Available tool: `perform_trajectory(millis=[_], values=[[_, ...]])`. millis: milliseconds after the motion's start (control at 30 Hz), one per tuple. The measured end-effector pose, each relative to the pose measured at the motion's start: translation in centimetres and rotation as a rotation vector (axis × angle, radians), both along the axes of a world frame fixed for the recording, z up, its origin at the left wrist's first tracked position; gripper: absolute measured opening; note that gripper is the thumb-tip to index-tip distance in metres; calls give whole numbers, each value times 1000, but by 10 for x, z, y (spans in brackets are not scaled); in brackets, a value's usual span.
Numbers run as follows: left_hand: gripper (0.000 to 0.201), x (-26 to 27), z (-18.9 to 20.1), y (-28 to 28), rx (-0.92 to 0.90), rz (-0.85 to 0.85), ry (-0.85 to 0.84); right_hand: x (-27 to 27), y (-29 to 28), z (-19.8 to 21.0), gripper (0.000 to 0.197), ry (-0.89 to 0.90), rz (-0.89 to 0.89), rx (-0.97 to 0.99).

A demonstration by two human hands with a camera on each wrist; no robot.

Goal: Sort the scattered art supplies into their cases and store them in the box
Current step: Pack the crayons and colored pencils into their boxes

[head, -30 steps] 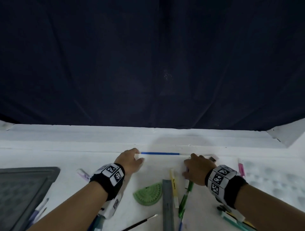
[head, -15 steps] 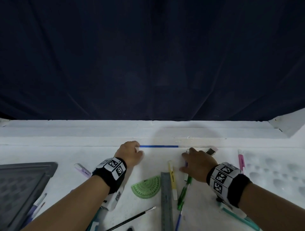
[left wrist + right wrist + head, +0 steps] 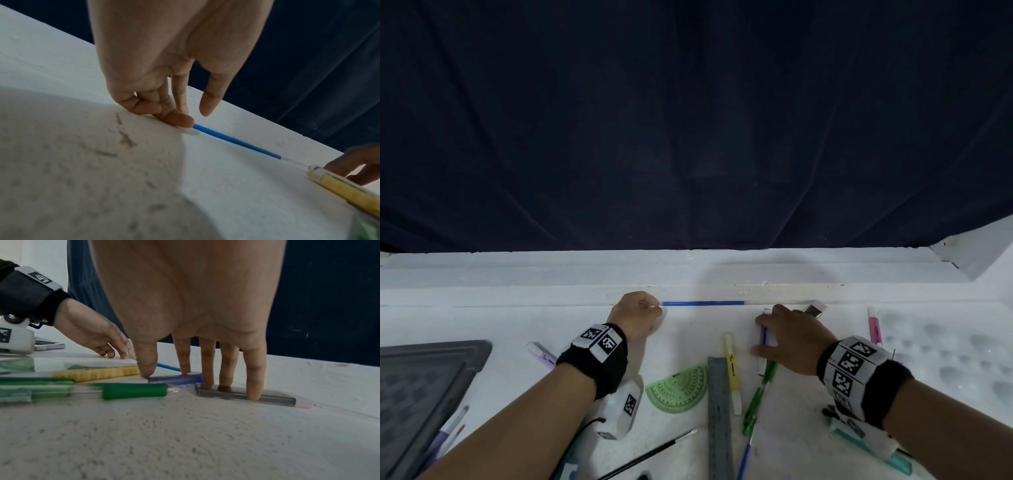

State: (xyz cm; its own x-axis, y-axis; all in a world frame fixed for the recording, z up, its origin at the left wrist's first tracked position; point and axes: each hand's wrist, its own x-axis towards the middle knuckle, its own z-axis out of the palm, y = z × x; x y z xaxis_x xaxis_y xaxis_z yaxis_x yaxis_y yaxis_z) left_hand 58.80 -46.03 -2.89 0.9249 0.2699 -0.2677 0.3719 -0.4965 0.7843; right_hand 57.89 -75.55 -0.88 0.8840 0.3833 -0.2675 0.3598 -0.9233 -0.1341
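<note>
A thin blue stick [image 3: 702, 303] [image 3: 236, 142] lies along the foot of the back ledge. My left hand [image 3: 652, 308] [image 3: 183, 121] touches its white left end with curved fingertips, the thumb hanging apart. My right hand [image 3: 767, 334] [image 3: 164, 374] stands with straight fingers pointing down. Its thumb and forefinger touch a purple marker [image 3: 763, 334] [image 3: 176, 379], and the other fingertips rest on a flat grey block [image 3: 812, 311] [image 3: 267, 396]. A yellow marker [image 3: 732, 370] [image 3: 98, 373] and a green pen [image 3: 760, 394] [image 3: 133, 391] lie beside the purple one.
Between my arms lie a steel ruler [image 3: 719, 411], a green protractor [image 3: 678, 387] and a black brush [image 3: 650, 452]. A dark grey box [image 3: 431, 370] sits at the left, with a lilac marker [image 3: 541, 354] near it. A pink marker [image 3: 874, 325] and a white palette [image 3: 955, 349] are at the right.
Both hands stay almost where they were. My right hand's fingers have settled onto the purple marker and the grey block. The head view has shifted slightly.
</note>
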Motion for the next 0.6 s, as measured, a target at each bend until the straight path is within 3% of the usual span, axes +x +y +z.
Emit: perform_trajectory(millis=[100, 367, 500, 600], values=[[4, 1, 1, -4, -64, 19, 5, 0, 1, 1, 57, 5, 9, -11], [44, 3, 2, -13, -18, 17, 45, 2, 0, 3, 57, 17, 21, -20], [27, 4, 2, -14, -106, 84, 28, 4, -2, 3, 58, 21, 22, -15], [26, 4, 6, -16, -211, 114, 11, 5, -1, 4, 58, 28, 24, -23]])
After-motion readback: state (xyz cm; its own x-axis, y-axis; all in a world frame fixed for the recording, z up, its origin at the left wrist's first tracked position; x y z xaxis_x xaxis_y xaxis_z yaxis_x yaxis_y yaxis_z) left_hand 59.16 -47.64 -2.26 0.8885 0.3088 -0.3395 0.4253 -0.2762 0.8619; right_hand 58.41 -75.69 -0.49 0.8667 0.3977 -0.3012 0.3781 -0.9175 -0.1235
